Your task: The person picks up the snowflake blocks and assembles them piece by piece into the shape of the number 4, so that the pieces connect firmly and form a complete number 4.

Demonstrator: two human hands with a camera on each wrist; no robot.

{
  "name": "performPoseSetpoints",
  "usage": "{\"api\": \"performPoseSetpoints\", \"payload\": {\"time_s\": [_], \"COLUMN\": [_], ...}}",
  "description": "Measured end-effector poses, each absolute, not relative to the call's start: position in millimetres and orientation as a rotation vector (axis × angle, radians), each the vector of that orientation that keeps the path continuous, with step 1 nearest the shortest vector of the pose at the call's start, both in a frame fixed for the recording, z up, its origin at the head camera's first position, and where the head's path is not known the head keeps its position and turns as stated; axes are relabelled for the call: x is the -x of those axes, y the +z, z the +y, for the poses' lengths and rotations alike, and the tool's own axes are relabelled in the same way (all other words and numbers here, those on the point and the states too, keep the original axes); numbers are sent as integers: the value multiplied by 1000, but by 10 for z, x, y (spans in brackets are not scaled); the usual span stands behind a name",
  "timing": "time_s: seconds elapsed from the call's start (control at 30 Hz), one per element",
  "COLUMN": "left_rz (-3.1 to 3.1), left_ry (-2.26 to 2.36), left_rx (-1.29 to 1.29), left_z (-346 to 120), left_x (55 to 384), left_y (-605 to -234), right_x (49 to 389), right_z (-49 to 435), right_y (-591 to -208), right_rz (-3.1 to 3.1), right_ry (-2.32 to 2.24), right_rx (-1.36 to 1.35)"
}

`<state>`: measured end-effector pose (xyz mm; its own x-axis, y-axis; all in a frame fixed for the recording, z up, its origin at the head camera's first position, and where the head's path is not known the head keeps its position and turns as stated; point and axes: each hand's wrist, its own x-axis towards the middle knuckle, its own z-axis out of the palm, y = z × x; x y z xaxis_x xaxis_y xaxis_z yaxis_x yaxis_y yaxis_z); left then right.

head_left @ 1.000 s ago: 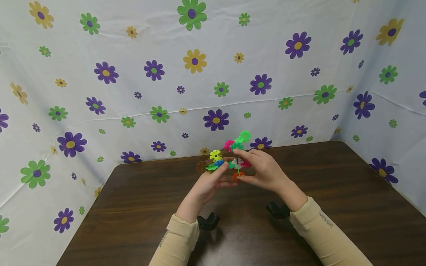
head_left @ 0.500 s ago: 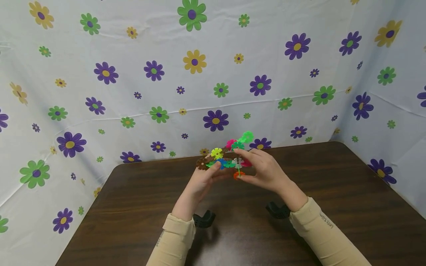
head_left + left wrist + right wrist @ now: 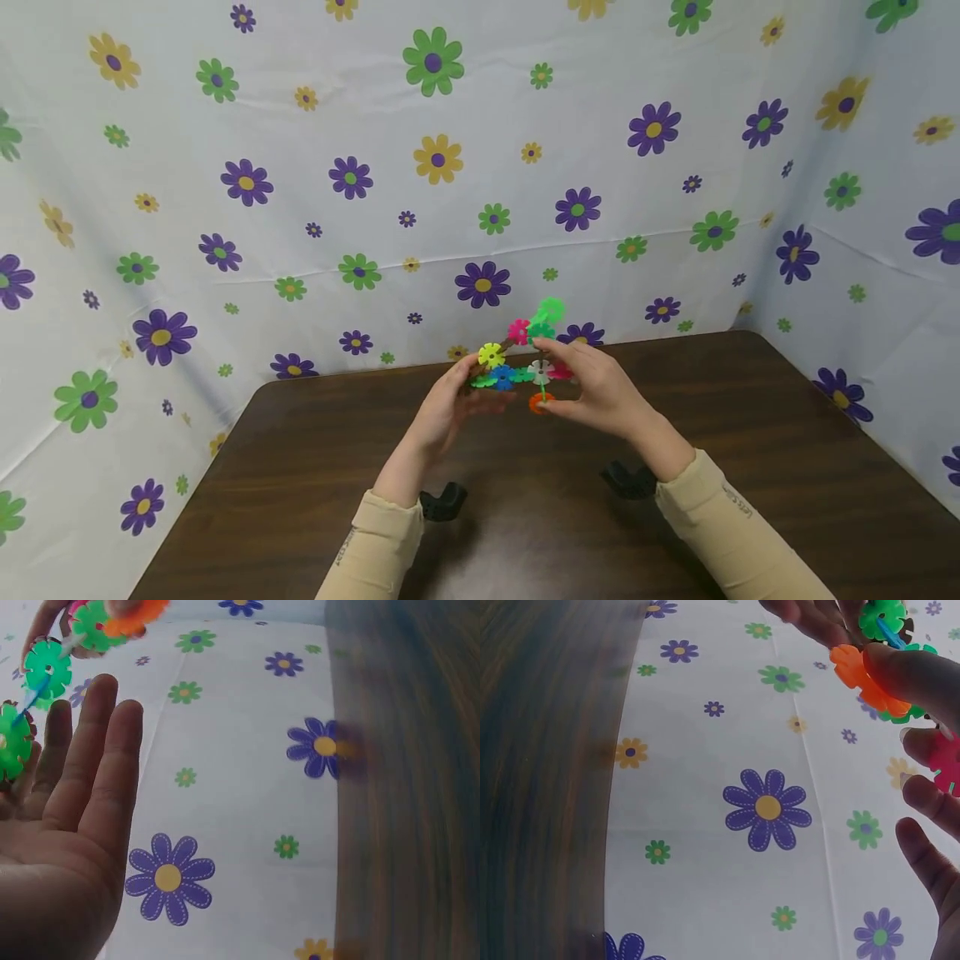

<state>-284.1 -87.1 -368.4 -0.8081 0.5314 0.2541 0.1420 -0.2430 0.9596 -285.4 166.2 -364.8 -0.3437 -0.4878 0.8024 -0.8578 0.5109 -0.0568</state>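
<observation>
A structure of interlocking plastic discs (image 3: pixel 503 377) is held up over the table, its notched, flower-like pieces in blue, green, yellow, pink, white, brown and orange. My right hand (image 3: pixel 609 387) grips its right side. The right thumb (image 3: pixel 922 679) presses the orange disc (image 3: pixel 849 666) at the bottom, while a finger reaches the teal disc (image 3: pixel 541 332) above. At the left side is my left hand (image 3: pixel 433 417), fingers straight and apart in the left wrist view, beside a green disc (image 3: pixel 13 742). Whether its thumb touches the structure is hard to tell.
Below lies a dark brown wooden table (image 3: pixel 315 500). A white cloth with printed flowers (image 3: pixel 300 200) hangs behind and at both sides. Black curved wrist mounts (image 3: pixel 444 502) stick out from under the sleeves.
My left hand has eased its hold and slid left, its fingers straightening by the structure's left side. The right hand keeps its grip. The head view has tilted up slightly.
</observation>
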Motion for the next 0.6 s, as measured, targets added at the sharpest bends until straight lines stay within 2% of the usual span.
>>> {"api": "performPoseSetpoints", "payload": {"time_s": [0.37, 0.6], "left_rz": [2079, 2193], "left_ry": [1829, 1671], "left_rx": [-967, -934], "left_z": [-1078, -1144], "left_x": [2736, 2699], "left_y": [-3536, -3463], "right_x": [2715, 2689], "right_z": [1676, 1663], "right_y": [-3473, -3458], "right_rz": [-2122, -2180], "right_ry": [684, 780], "right_rx": [-1129, -1109]}}
